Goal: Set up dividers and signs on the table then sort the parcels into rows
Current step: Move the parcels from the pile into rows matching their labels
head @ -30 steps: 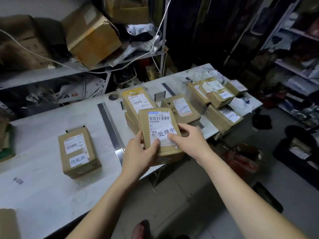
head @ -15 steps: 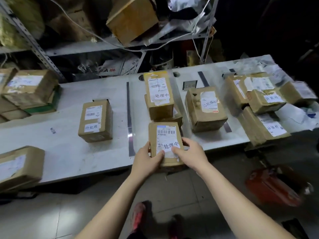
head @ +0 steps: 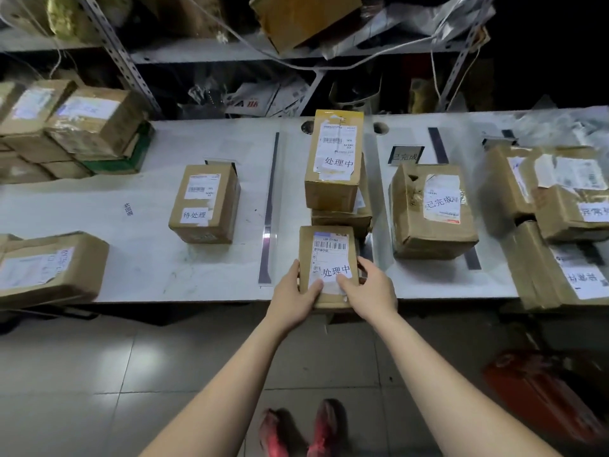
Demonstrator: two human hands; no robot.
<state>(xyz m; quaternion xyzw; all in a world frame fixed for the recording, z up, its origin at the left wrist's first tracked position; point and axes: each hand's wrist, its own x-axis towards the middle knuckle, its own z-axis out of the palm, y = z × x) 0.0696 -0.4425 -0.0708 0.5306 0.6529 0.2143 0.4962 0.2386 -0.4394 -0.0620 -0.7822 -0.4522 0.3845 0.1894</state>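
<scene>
We hold the parcel (head: 329, 255) from both sides: left hand (head: 293, 293) and right hand (head: 369, 291) curl round its near end, equally close. It lies at the front edge of the tabletop (head: 148, 258), its long axis pointing away from us, toward the stack (head: 334, 166) with the same label just behind.

Left hand (head: 291, 293), right hand (head: 370, 293): outstretched, fingers (head: 366, 264) curled.

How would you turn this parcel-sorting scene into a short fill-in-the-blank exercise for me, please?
1. The left hand and the right hand grip the near parcel, whose label reads ____.
2. The 待处理 parcel stands to the ____ of the grey divider strip.
3. The small sign stands behind the dented parcel, which is labelled ____.

Missing words: 处理中; left; 已完成.
</scene>
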